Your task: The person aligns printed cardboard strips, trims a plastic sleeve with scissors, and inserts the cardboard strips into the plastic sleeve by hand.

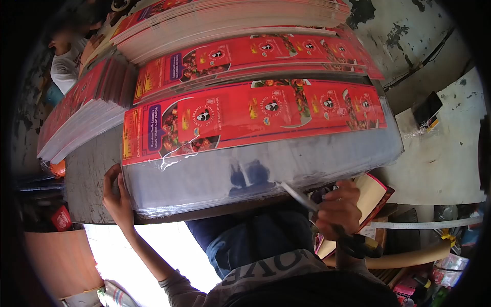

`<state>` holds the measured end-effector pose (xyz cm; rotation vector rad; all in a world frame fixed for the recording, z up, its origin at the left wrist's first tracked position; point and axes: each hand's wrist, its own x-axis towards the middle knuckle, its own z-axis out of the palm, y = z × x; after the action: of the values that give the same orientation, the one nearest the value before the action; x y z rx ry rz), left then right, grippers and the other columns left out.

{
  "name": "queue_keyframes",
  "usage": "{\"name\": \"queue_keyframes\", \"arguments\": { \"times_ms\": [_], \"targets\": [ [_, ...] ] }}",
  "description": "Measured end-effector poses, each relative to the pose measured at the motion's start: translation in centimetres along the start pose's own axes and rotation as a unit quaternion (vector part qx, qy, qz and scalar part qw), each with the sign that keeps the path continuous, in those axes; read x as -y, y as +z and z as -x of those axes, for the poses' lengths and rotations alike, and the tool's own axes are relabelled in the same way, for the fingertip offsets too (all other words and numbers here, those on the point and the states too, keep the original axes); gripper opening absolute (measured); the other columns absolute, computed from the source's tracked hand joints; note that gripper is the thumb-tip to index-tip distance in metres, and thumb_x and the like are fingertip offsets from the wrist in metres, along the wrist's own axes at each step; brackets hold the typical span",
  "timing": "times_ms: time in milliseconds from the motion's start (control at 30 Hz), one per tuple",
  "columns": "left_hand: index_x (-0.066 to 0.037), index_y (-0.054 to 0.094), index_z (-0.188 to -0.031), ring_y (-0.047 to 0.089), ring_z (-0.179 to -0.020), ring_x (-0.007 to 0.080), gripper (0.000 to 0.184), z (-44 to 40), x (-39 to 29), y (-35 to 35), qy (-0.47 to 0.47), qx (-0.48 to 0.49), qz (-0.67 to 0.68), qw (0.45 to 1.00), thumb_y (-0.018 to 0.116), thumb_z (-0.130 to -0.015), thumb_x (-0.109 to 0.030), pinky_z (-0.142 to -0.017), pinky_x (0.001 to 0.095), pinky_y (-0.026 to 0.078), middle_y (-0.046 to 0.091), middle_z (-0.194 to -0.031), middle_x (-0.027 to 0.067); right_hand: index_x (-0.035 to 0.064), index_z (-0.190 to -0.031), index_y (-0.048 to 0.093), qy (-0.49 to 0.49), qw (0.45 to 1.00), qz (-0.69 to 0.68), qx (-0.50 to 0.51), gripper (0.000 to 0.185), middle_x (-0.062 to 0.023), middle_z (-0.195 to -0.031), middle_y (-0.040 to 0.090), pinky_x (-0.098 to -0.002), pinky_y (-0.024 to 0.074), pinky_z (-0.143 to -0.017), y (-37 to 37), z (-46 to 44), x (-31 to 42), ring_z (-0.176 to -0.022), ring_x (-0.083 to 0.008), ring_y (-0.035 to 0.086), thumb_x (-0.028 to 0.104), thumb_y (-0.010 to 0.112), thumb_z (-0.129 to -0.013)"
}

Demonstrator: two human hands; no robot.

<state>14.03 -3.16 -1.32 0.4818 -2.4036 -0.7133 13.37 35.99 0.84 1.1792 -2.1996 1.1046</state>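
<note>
My right hand (339, 209) is closed around scissors (298, 196) with black handles. Their metal blades point up and left over the near edge of a stack of clear plastic sheets (307, 156). On that stack lies a long red printed label sheet (235, 120) with panda logos and food pictures, under clear film. At the stack's near left corner, my left hand (117, 197) rests against the edge with its fingers apart.
Behind lie more red printed sheets (240, 55) in tall stacks, with another pile (84, 105) at the left. A black phone-like object (427, 108) is on the pale surface at right. Another person (66, 56) sits at the far left. Cluttered items (450, 268) fill the lower right.
</note>
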Motion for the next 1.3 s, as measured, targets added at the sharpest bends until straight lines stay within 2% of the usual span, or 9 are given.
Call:
{"name": "queue_keyframes", "arguments": {
  "times_ms": [100,200,500,700,833,967,1100,1200,1300],
  "targets": [
    [0.0,0.055,-0.098,0.057,-0.089,0.0213,0.02,0.2,0.6,-0.2,0.013,0.011,0.032,0.999,0.047,-0.083,-0.009,-0.079,0.0336,0.043,0.06,-0.092,0.0123,0.0146,-0.08,0.056,0.223,0.949,0.179,-0.129,0.026,0.0059,-0.081,0.058,-0.0412,0.0353,-0.081,1.8,-0.2,-0.5,-0.089,-0.0156,0.051,0.015,0.074,-0.06],
    [0.0,0.055,-0.098,0.057,-0.089,0.0217,0.02,0.3,0.3,-0.2,0.017,0.019,0.012,1.0,0.047,-0.083,-0.01,-0.079,0.0342,0.043,0.059,-0.093,0.0125,0.0166,-0.082,0.055,-0.087,0.992,0.079,0.05,0.025,0.0077,-0.081,0.057,-0.0446,0.0318,-0.086,3.5,0.6,0.8,-0.094,-0.0131,0.053,0.02,0.071,-0.064],
    [0.001,0.052,-0.103,0.053,-0.094,0.0217,0.028,0.7,0.4,-0.4,-0.008,0.04,0.013,0.999,0.047,-0.084,-0.019,-0.083,0.0326,0.039,0.056,-0.098,0.0136,0.0062,-0.08,0.053,0.087,0.941,0.278,-0.171,0.017,-0.0056,-0.075,0.054,-0.0442,0.0369,-0.078,1.5,1.3,-1.4,-0.086,-0.0242,0.05,0.001,0.06,-0.065],
    [0.001,0.054,-0.098,0.055,-0.091,0.0176,0.02,0.6,1.1,-0.2,0.022,0.011,0.07,0.997,0.044,-0.086,-0.012,-0.076,0.0311,0.044,0.057,-0.094,0.0103,0.0056,-0.076,0.054,-0.055,0.991,-0.114,-0.045,0.016,-0.0025,-0.076,0.058,-0.0427,0.0393,-0.078,1.7,-0.1,-0.6,-0.079,-0.024,0.056,0.005,0.065,-0.064],
    [0.0,0.053,-0.098,0.055,-0.085,0.0146,0.019,1.7,0.8,-0.3,0.01,-0.138,0.121,0.983,0.042,-0.087,-0.012,-0.07,0.0269,0.043,0.057,-0.089,0.0087,0.0028,-0.082,0.05,0.201,0.94,0.191,-0.2,0.017,-0.0099,-0.075,0.055,-0.0399,0.041,-0.067,2.2,0.7,-1.1,-0.074,-0.0266,0.054,0.001,0.057,-0.067],
    [-0.001,0.051,-0.087,0.041,-0.056,0.0085,0.02,6.3,-3.0,0.1,0.064,-0.21,0.161,0.962,0.041,-0.088,-0.017,-0.061,0.0247,0.039,0.049,-0.068,0.0048,0.0163,-0.083,0.052,-0.055,0.988,0.144,-0.013,0.017,0.0056,-0.071,0.055,-0.0351,0.0359,-0.079,3.0,1.5,0.5,-0.079,-0.0125,0.054,0.015,0.063,-0.07],
    [-0.002,0.054,-0.068,0.052,-0.045,0.0149,0.035,12.0,-6.9,2.7,0.224,0.069,0.336,0.912,0.043,-0.085,-0.03,-0.04,0.0241,0.037,0.053,-0.054,0.004,0.0186,-0.082,0.053,-0.143,0.969,0.201,-0.031,0.012,0.0071,-0.074,0.055,-0.0355,0.0354,-0.079,5.6,0.5,0.5,-0.082,-0.0092,0.051,0.02,0.061,-0.073],
    [0.007,0.039,-0.11,0.054,-0.09,0.0323,0.064,14.3,-9.0,3.8,0.131,0.462,0.355,0.802,0.056,-0.076,-0.044,-0.077,0.0366,0.044,0.05,-0.099,0.0217,0.0194,-0.085,0.054,-0.193,0.948,0.251,-0.022,0.011,0.0072,-0.077,0.054,-0.0363,0.0353,-0.082,7.0,-1.7,1.0,-0.087,-0.0081,0.048,0.022,0.057,-0.075],
    [0.008,0.027,-0.12,0.032,-0.113,0.032,0.074,19.0,-5.7,5.3,0.048,0.584,0.445,0.677,0.055,-0.077,-0.044,-0.092,0.0371,0.029,0.033,-0.118,0.0237,0.0203,-0.089,0.055,-0.231,0.932,0.278,0.008,0.014,0.0071,-0.078,0.053,-0.0372,0.0348,-0.085,8.7,-2.5,1.6,-0.09,-0.0078,0.048,0.024,0.055,-0.075]
  ]
}}
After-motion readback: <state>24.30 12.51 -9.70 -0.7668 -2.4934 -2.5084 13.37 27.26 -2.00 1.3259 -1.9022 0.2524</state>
